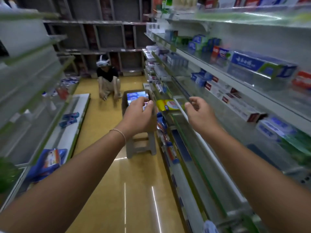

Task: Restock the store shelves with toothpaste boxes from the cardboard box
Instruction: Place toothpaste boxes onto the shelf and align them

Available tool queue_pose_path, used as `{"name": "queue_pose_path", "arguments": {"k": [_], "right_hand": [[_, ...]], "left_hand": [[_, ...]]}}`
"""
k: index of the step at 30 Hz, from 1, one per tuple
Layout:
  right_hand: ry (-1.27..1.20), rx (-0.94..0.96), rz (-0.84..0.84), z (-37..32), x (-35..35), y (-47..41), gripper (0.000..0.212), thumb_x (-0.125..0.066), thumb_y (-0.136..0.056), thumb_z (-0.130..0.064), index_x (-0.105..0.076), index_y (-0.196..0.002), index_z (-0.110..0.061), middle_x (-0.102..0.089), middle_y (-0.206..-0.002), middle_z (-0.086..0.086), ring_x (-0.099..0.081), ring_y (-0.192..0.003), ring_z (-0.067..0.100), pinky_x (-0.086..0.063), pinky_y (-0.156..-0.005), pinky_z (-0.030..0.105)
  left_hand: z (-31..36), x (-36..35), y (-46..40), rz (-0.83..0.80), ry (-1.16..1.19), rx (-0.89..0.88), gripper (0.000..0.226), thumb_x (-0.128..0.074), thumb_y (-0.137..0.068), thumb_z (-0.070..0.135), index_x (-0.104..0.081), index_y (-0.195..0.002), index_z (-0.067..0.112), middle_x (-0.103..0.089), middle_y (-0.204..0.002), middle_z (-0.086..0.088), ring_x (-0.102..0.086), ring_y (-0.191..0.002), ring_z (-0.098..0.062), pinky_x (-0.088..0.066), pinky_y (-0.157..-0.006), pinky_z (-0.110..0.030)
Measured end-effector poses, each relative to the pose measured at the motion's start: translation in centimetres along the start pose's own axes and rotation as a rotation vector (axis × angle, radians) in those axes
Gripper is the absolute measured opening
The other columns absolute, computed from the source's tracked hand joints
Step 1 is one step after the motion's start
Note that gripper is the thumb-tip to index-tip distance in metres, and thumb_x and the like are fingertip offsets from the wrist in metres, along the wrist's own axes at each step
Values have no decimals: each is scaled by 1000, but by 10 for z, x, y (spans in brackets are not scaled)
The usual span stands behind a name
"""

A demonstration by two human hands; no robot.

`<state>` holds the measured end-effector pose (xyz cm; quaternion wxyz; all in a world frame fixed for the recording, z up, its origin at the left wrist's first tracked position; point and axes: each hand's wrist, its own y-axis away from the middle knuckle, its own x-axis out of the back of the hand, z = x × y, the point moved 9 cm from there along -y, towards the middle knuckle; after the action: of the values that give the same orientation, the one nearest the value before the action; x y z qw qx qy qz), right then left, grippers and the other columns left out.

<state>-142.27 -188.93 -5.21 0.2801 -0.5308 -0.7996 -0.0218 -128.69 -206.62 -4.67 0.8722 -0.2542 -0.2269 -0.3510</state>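
- The cardboard box (134,98) sits on a grey step stool (140,143) in the aisle, just beside the right-hand shelving; blue toothpaste boxes (135,96) show inside it, so stock is left to put out.
- The left hand (137,113) is stretched out over the box's open top, fingers curled down into a narrow pinch at the packs; the picture is blurred, and I cannot tell whether it has one gripped or is only touching.
- The right hand (199,113) hangs in the air near the shelf edge (183,113), fingers loosely curled, half closed and holding nothing.
- Both forearms are extended forward, nearly parallel, the left with a thin bracelet (118,132) at the wrist.
- The right-hand shelves (244,88) already carry many toothpaste cartons (262,65), yet bare stretches show on the middle and lower levels, so by my reading the job is part done with a good deal left.
- A yellow pack (169,105) lies on the shelf between the two hands.
- On the left, the lower shelf (74,125) holds only a few blue packs (69,119).
- Further down the aisle another person (107,83) crouches on the floor (134,190).
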Motion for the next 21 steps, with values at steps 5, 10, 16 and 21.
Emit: {"name": "queue_pose_path", "arguments": {"k": [5,10,16,21], "right_hand": [[-14,56,-59,-7,-23,-67,42,-52,-97,-38,-53,-135,-18,-60,-131,4,-56,-119,20,-47,-103,46],[-36,90,-118,-13,-56,-114,43,-52,-97,-39,-54,-135,-19,-60,-130,4,-57,-117,20,-49,-100,48],[-46,81,-175,-7,-111,-164,40,-51,-99,-35,-54,-134,-17,-62,-125,3,-58,-110,17,-51,-96,43],[-51,41,-215,8,-164,-208,39,-50,-101,-33,-51,-138,-18,-58,-120,-3,-56,-99,8,-47,-73,23]], "left_hand": [[-6,11,-48,91,1,26,35,-41,-103,36,-57,-121,10,-62,-119,-8,-60,-104,-20,-49,-83,-27],[-21,20,-85,163,-24,58,32,-41,-103,31,-57,-121,9,-57,-104,-1,-58,-88,-15,-43,-59,-9],[-76,29,-134,199,-69,122,33,-41,-104,28,-56,-124,8,-55,-104,3,-50,-95,-10,-34,-77,-20],[-136,26,-196,171,-54,162,30,-40,-104,25,-54,-125,10,-55,-105,3,-49,-82,-1,-38,-64,-15]]}}
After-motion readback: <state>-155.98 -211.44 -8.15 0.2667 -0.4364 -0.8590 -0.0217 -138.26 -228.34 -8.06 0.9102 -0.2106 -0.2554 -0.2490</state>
